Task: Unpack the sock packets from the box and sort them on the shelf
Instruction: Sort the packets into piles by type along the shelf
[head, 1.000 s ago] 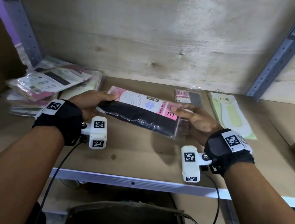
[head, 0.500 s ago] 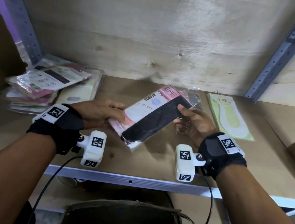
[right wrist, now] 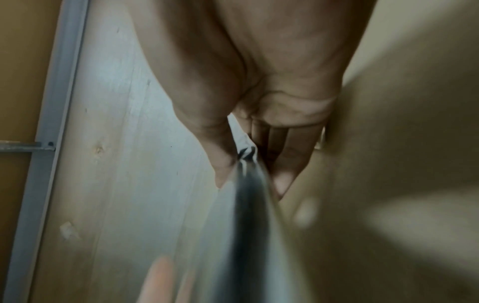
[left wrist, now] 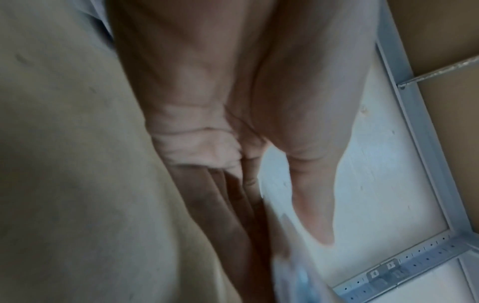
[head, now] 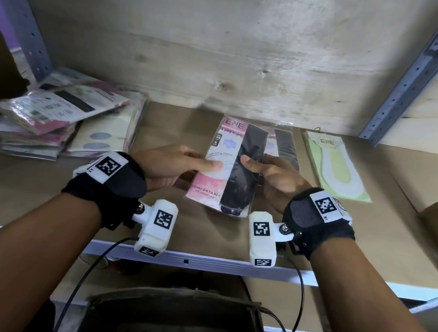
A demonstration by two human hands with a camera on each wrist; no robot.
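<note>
Presently both hands hold one packet [head: 228, 164] above the shelf [head: 372, 249], arms reaching forward side by side. Left hand [head: 171, 165] grips the packet's left edge, thumb on top and fingers beneath. Right hand [head: 273, 179] grips the right edge the same way; the right wrist view shows thumb and fingers [right wrist: 285, 180] pinching the plastic.

Shelf is brown board with a pale metal front rim, plywood behind, perforated metal posts at either side. Left of the left hand lies an untidy stack [head: 46, 119] of packets. Beyond the right hand a dark packet [head: 285, 145] lies flat, partly covered by the held one; right of that hand lies a green packet [head: 334, 164]. Below the wrists stands a box [head: 173, 326], open-topped.

Held packet runs lengthwise away from the person: clear plastic, pink and white card marked ENE, black sock alongside.
</note>
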